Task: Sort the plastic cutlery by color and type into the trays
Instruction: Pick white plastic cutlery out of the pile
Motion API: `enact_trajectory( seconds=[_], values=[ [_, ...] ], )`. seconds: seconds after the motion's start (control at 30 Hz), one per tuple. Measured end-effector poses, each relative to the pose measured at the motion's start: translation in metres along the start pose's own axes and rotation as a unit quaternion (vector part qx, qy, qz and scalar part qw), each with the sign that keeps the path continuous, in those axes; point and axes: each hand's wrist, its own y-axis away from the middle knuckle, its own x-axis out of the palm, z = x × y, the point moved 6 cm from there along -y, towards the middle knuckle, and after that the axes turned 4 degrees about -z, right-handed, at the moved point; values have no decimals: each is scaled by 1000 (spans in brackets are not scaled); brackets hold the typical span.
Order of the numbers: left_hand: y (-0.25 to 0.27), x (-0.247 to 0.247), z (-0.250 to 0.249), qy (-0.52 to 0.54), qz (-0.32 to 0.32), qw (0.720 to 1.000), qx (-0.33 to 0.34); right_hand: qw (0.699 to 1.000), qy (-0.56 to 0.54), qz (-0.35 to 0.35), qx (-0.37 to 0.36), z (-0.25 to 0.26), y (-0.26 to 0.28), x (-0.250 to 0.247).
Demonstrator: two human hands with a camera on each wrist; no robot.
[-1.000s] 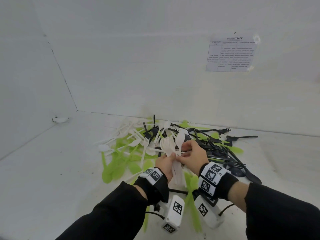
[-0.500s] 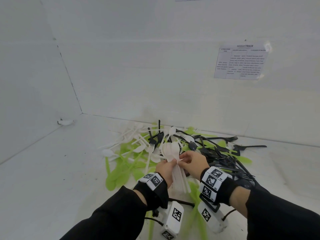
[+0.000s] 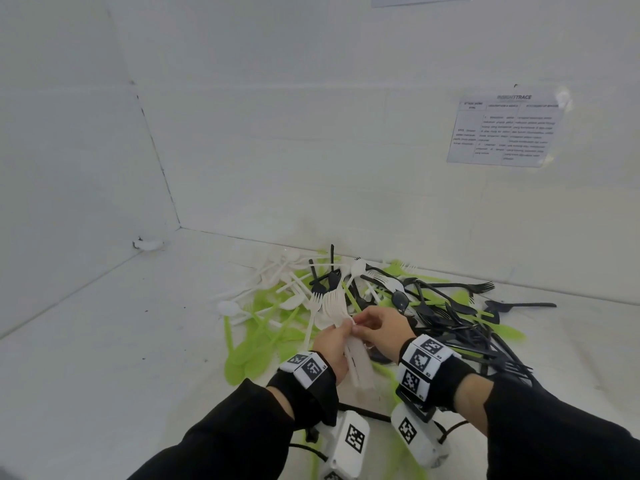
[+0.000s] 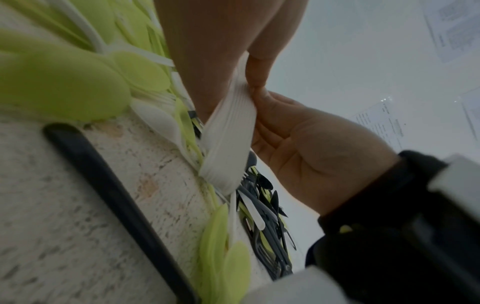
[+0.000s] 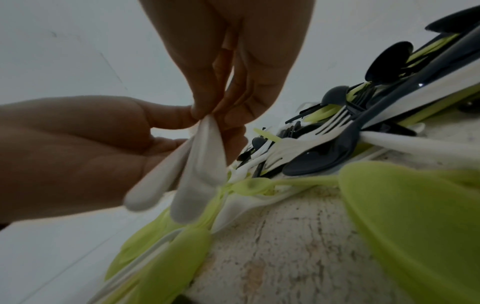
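Observation:
A stacked bundle of white forks (image 3: 337,306) stands tines-up over the cutlery pile, its handles (image 4: 228,142) pointing back toward me. My left hand (image 3: 334,341) grips the bundle from the left. My right hand (image 3: 379,329) pinches the same bundle at its neck from the right; in the right wrist view the fingertips (image 5: 207,111) meet on the white handles (image 5: 197,170). Behind and around the hands lies a mixed heap of loose white cutlery (image 3: 277,278), green cutlery (image 3: 256,337) and black cutlery (image 3: 450,317). No tray is in view.
The white tabletop (image 3: 121,341) is walled at the back and left by white panels. A printed sheet (image 3: 504,131) is taped to the back wall. A black cable (image 3: 363,412) runs under my wrists. A small white clip (image 3: 147,243) sits in the left corner.
The head camera has tilted up, so the scene sits lower. Both hands stay on the white fork bundle, and the right fingers have shifted along its neck.

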Motion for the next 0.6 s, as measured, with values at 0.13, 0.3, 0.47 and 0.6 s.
enact_trajectory(
  seconds=[0.13, 0.3, 0.47, 0.6],
  values=[
    [3, -13, -9, -6, 9, 1000, 13, 996, 49, 70, -25, 9, -10, 12],
    [4, -43, -16, 1, -53, 998, 22, 973, 217, 39, -66, 38, -45, 23],
    [6, -75, -35, 19, -99, 995, 23, 947, 269, 150, -95, 65, -92, 68],
    [5, -97, -47, 43, -116, 992, 21, 908, 334, 219, -125, 73, -121, 120]
  ],
)
